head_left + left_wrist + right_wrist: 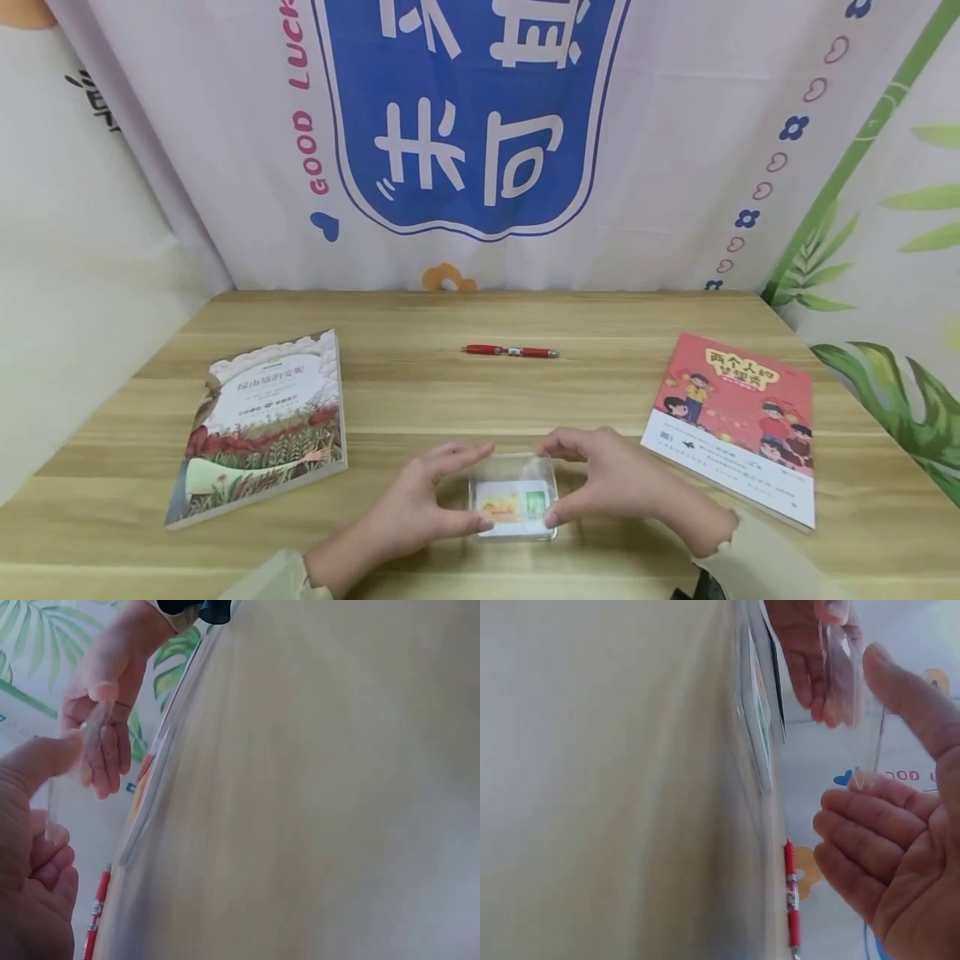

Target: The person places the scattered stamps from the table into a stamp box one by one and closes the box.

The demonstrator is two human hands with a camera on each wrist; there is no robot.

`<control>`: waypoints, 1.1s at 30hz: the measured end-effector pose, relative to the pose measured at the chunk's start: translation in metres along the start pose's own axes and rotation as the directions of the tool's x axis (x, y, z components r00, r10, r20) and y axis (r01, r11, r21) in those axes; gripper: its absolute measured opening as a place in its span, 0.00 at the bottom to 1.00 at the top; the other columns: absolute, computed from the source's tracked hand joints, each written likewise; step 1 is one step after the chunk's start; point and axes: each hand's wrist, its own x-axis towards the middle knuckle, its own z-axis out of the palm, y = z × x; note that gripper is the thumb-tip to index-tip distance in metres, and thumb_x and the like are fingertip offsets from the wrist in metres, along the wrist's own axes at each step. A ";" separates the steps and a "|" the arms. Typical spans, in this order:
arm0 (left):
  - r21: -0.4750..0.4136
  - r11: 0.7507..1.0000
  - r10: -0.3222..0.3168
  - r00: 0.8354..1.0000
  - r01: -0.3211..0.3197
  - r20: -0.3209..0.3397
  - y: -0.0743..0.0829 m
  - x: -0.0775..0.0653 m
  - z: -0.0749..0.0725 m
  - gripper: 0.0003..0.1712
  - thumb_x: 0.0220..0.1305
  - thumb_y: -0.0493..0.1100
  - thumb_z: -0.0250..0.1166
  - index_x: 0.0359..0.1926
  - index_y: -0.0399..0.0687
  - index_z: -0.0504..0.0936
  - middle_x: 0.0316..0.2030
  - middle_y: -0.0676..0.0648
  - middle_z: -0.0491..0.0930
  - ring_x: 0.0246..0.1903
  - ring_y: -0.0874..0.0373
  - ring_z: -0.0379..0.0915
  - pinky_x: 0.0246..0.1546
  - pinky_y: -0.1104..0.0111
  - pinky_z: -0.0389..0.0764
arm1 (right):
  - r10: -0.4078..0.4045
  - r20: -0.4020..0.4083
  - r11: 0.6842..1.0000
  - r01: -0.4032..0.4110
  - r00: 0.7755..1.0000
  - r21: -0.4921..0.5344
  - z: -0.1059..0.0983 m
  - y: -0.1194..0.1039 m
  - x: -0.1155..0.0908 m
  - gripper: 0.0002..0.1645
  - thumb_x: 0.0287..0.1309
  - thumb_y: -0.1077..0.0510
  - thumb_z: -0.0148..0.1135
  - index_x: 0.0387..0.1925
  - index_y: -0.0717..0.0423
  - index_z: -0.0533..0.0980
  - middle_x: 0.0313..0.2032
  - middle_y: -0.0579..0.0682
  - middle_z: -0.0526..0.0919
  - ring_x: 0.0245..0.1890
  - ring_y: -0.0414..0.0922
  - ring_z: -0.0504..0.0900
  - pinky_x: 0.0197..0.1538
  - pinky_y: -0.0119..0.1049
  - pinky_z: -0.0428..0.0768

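Observation:
A clear plastic lid (pixel 512 467) is held between both hands near the table's front. My left hand (pixel 412 510) grips its left side between thumb and fingers. On the opposite side, my right hand (pixel 611 479) pinches it the same way. Below the lid, a white card (pixel 510 528) with a yellow-orange picture and a green patch shows through the plastic. In the right wrist view the lid (pixel 870 739) stands apart from the table, while the card (pixel 759 724) lies low. Whether a clear base surrounds the card is hard to tell.
A red pen (pixel 510 351) lies farther back on the wooden table (pixel 405 375). One illustrated book (pixel 262 425) is at the left, and a red-and-white book (pixel 738 425) at the right. A printed curtain (pixel 660 167) hangs behind the table.

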 end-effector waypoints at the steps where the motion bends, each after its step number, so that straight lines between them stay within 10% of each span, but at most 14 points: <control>1: -0.003 1.000 -0.009 1.000 0.009 0.006 0.001 -0.001 0.001 0.43 0.39 0.54 0.74 0.61 0.52 0.72 0.57 0.48 0.72 0.57 0.44 0.67 0.56 0.39 0.62 | 0.007 -0.001 1.000 -0.007 1.000 0.003 0.002 0.000 -0.002 0.41 0.32 0.39 0.75 0.50 0.52 0.74 0.52 0.50 0.79 0.54 0.52 0.75 0.58 0.55 0.69; 33: 0.199 0.980 -0.004 0.991 -0.022 0.133 -0.003 0.000 0.011 0.38 0.43 0.50 0.75 0.57 0.46 0.74 0.56 0.48 0.74 0.57 0.52 0.69 0.59 0.56 0.68 | -0.033 0.029 0.974 0.038 0.999 -0.223 0.020 0.002 -0.002 0.44 0.32 0.37 0.74 0.50 0.55 0.74 0.52 0.51 0.79 0.52 0.47 0.76 0.57 0.45 0.72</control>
